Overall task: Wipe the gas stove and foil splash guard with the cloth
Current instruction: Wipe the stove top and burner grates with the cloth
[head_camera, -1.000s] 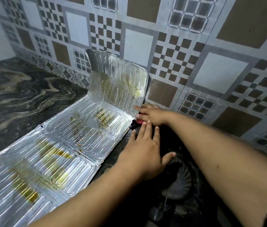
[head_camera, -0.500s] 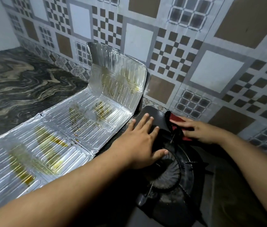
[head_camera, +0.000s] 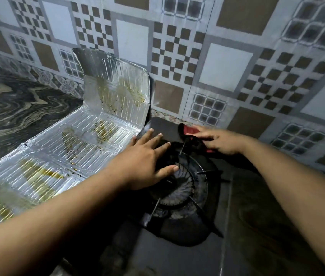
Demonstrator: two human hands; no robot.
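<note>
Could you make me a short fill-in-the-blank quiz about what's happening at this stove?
1. The right hand presses a red and black ____ onto the stove.
2. The left hand lies flat with its fingers ____.
3. The foil guard is stained with yellowish ____.
4. The guard's far panel stands up against the tiled ____.

Missing words: cloth; spread; grease; wall
</note>
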